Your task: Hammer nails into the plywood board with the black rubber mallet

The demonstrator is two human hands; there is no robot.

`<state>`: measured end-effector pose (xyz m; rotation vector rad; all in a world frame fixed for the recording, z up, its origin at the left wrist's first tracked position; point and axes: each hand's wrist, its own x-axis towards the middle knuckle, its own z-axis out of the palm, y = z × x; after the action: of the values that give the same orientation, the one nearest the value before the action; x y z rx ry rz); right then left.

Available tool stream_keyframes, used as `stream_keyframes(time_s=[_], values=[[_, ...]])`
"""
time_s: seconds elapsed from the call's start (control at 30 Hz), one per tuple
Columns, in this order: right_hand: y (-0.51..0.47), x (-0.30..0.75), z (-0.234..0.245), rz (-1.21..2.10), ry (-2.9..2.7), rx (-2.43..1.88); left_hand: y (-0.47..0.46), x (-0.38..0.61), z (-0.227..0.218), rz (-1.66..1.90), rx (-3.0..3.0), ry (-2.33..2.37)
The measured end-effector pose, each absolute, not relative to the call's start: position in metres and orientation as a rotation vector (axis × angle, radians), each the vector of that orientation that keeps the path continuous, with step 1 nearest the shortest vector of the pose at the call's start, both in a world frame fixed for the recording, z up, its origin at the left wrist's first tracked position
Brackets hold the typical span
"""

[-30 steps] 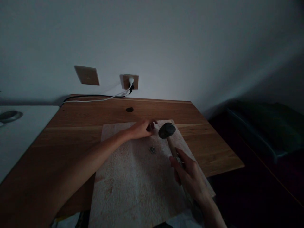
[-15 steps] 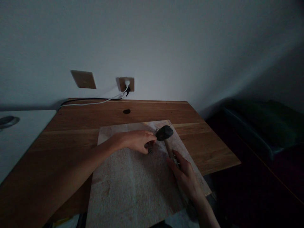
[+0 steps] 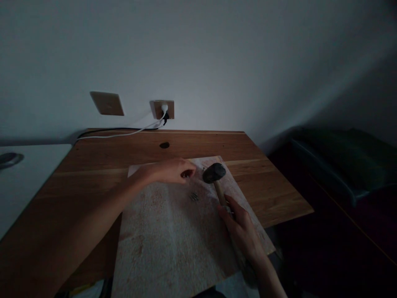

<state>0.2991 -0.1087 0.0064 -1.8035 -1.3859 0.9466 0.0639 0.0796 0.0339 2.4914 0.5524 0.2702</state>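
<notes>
My right hand [image 3: 240, 223] is wrapped round the wooden handle of a hammer [image 3: 214, 173]; its dark head hangs over the far right part of a pale wooden board [image 3: 161, 231]. My left hand [image 3: 173, 170] is just above the board, left of the hammer head, with fingers curled together. A tiny light speck shows at those fingers, too small to name. Below them a little cluster of thin metal pieces, seemingly nails [image 3: 194, 196], lies on the board. Beside the hammer head is a small dark mark I cannot identify.
The board rests on a brown wooden tabletop [image 3: 273, 194] with a dark round hole [image 3: 164, 145]. Black and white cables [image 3: 124, 134] run to a wall socket [image 3: 163, 109]. A white surface [image 3: 27, 186] stands at left, a dark green cushioned seat [image 3: 347, 161] at right.
My left hand has lifted off the small metal pieces and moved up and left, uncovering them. My right hand and the hammer have stayed nearly still.
</notes>
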Motion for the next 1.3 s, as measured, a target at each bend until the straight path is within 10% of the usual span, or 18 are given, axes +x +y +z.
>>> stream_keyframes(time_s=[1.3], values=[[-0.107,0.299,0.011,0.859,-1.451,-1.849,0.084,0.057,-0.023,0.777,2.175,0.822]])
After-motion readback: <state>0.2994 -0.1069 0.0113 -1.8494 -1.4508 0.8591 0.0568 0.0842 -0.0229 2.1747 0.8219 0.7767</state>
